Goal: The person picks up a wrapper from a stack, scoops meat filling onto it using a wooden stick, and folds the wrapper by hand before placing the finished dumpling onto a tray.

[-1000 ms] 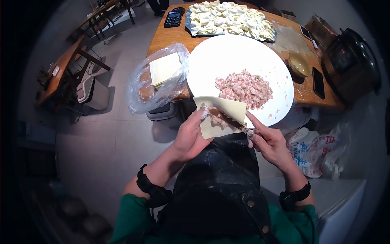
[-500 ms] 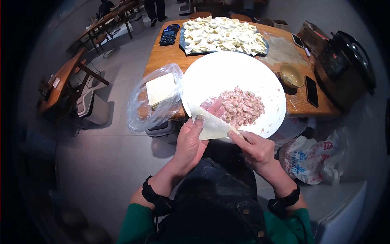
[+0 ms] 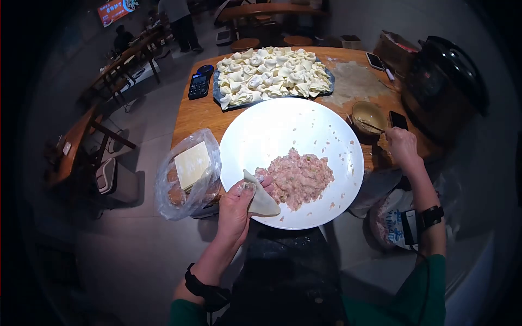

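Observation:
My left hand (image 3: 235,209) is closed on a wonton wrapper (image 3: 263,200) folded into a triangle, thumb on its near face, above the near left rim of a big white plate (image 3: 255,130). Pink minced meat filling (image 3: 302,179) with green bits is heaped on the plate, right beyond the wrapper. Off to the right, my right hand (image 3: 402,145) is closed on the end of a thin stick (image 3: 372,126). The stick's other end rests inside a small yellowish bowl (image 3: 368,111), where a little pale stuff lies.
A tray (image 3: 218,96) piled with folded wontons (image 3: 272,76) stands behind the plate. Square wrappers (image 3: 192,165) sit in a plastic bag (image 3: 166,190) at left. A payment terminal (image 3: 199,84), two phones (image 3: 398,119) and a black cooker (image 3: 443,81) are around the wooden table's edges.
My right hand has let go of the wrapper, moved right to the bowl and taken hold of the stick. My left hand keeps the folded wrapper. The view has shifted.

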`<state>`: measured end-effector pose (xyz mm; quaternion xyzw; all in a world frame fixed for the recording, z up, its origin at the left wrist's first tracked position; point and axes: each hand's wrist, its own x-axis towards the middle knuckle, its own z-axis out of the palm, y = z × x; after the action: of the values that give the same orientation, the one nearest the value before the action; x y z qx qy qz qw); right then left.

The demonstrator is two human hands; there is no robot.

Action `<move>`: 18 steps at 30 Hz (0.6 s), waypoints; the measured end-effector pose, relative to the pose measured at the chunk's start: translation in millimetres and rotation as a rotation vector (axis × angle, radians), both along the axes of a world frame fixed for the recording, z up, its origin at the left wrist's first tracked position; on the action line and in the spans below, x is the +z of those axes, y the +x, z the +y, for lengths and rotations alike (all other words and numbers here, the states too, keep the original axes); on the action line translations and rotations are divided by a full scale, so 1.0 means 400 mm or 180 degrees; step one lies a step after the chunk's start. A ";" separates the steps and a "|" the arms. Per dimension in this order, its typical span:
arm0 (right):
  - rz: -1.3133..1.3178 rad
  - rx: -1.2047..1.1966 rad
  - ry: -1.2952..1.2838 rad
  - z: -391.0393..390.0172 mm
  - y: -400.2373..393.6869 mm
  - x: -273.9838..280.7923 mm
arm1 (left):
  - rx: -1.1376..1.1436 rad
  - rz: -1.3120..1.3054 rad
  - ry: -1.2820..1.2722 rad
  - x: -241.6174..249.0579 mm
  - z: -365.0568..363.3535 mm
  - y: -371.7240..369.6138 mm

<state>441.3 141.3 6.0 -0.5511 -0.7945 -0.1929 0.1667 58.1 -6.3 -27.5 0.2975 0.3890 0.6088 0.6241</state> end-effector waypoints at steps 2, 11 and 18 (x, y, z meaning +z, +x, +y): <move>0.0209 -0.0158 -0.0141 -0.003 -0.024 0.020 | -0.0061 0.0249 0.0050 -0.002 0.004 0.007; 0.3637 0.1064 -0.2683 -0.287 -0.334 -0.008 | -0.0397 0.1015 0.0322 0.004 0.014 0.024; 0.4405 0.0906 -0.2529 -0.351 -0.391 -0.078 | -0.0287 -0.0135 0.0211 0.024 -0.023 0.038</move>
<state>284.9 0.8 -25.0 -0.4573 -0.5830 0.5114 0.4353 73.1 -15.7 -17.8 0.3222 0.3414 0.5989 0.6488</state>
